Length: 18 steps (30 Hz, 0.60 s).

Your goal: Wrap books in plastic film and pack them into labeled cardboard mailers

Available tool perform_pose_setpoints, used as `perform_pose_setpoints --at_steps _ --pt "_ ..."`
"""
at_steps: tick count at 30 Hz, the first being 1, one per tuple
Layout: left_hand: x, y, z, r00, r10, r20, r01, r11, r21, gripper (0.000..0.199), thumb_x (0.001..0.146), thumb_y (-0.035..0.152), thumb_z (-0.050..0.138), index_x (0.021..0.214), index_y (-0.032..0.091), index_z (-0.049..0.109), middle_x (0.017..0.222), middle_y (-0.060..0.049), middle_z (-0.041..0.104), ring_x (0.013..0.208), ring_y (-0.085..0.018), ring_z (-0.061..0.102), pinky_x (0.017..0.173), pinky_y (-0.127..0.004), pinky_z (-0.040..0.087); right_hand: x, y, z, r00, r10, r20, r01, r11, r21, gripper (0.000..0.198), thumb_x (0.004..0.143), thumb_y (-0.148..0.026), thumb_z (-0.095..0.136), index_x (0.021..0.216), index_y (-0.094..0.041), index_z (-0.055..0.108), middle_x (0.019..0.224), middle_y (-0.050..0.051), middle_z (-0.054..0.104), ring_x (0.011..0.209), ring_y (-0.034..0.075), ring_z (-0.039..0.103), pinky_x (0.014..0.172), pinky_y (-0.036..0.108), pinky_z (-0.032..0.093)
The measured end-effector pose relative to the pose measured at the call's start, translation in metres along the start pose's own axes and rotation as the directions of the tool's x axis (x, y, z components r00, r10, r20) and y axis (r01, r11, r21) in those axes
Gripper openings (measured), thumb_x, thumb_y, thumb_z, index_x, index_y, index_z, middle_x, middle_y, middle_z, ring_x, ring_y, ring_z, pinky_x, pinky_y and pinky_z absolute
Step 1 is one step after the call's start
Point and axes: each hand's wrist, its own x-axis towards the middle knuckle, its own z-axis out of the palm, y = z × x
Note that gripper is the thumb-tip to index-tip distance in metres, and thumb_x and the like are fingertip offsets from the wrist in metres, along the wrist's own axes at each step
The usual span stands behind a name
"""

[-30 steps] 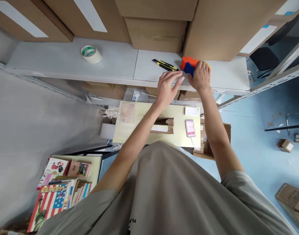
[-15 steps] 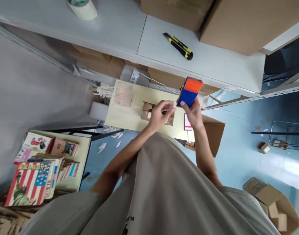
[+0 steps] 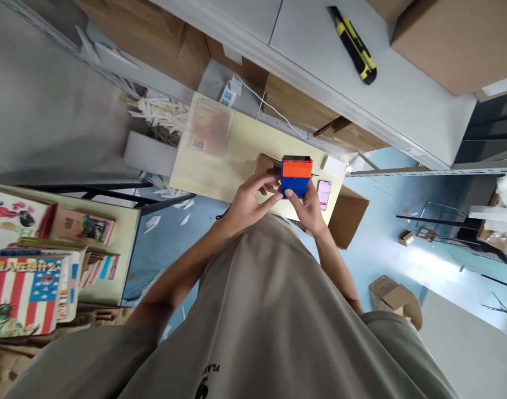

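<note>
A boxy blue-and-orange item [image 3: 295, 185] with a dark toothed strip along its far edge is upright over the pale yellow table; its exact kind I cannot make out. My right hand [image 3: 311, 210] is closed on its lower right side, thumb across the blue face. My left hand [image 3: 253, 202] is at its left side, fingers curved and apart from the thumb, the tips close to the item's edge. Behind the hands a small cardboard box [image 3: 265, 164] is mostly hidden on the table [image 3: 247, 149]. A lit phone [image 3: 324, 194] lies right of my right hand.
A yellow-black utility knife [image 3: 355, 47] rests on the grey shelf [image 3: 303, 33] above. A thin printed packet [image 3: 211, 127] lies on the table's left. Books [image 3: 24, 293] are stacked at lower left. An open carton [image 3: 348, 216] stands right of the table.
My right hand has brought the blue-and-orange item left and lower, in front of the small box. My left hand now sits close beside it. The camera view has turned and shifted.
</note>
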Motion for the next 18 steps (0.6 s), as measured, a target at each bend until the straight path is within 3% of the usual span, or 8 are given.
perform_pose_setpoints --at_steps 2,4,8,13,18 --pt "0.003 0.002 -0.021 0.997 0.024 -0.076 -0.020 0.999 0.045 0.046 0.113 0.061 0.078 0.150 0.033 0.077 0.133 -0.009 0.082 0.110 -0.024 0.080 0.092 -0.038 0.070 -0.005 -0.004 0.002 1.000 -0.010 0.008 0.011 0.996 -0.087 0.068 0.104 -0.089 0.075 0.133 -0.029 0.066 0.120 0.011 0.082 0.103 0.031 0.079 0.096 0.051 0.072" --pt "0.009 0.005 -0.041 0.989 0.080 -0.128 -0.063 0.990 0.130 0.054 0.112 0.063 0.080 0.158 0.035 0.074 0.141 -0.010 0.079 0.122 -0.029 0.079 0.102 -0.044 0.070 -0.010 -0.009 0.004 1.000 -0.018 0.001 0.018 0.984 -0.175 0.069 0.103 -0.088 0.077 0.136 -0.029 0.064 0.123 0.012 0.082 0.105 0.033 0.080 0.096 0.053 0.072" --pt "0.021 0.008 -0.071 0.976 0.215 -0.043 -0.196 0.943 0.270 0.054 0.109 0.065 0.083 0.156 0.038 0.078 0.141 -0.010 0.079 0.135 -0.036 0.074 0.123 -0.058 0.062 -0.019 -0.025 0.008 0.999 -0.004 -0.037 -0.009 0.943 -0.332 0.071 0.104 -0.089 0.075 0.141 -0.029 0.062 0.121 0.014 0.083 0.103 0.036 0.081 0.095 0.058 0.073" --pt "0.023 0.009 -0.086 0.966 0.257 0.014 -0.252 0.932 0.260 0.037 0.115 0.060 0.076 0.148 0.044 0.083 0.130 -0.007 0.084 0.120 -0.032 0.077 0.118 -0.060 0.062 -0.025 -0.044 0.018 0.996 -0.022 -0.082 -0.020 0.877 -0.479 0.067 0.107 -0.083 0.075 0.148 -0.031 0.062 0.117 0.014 0.081 0.106 0.040 0.082 0.095 0.064 0.074" --pt "0.019 0.006 -0.099 0.957 0.288 0.041 -0.289 0.926 0.243 0.033 0.119 0.051 0.072 0.150 0.051 0.082 0.129 -0.003 0.088 0.116 -0.030 0.075 0.111 -0.056 0.062 -0.029 -0.054 0.031 0.993 -0.077 -0.088 0.016 0.834 -0.552 0.065 0.113 -0.076 0.068 0.158 -0.031 0.057 0.128 0.020 0.080 0.115 0.045 0.081 0.099 0.071 0.074"
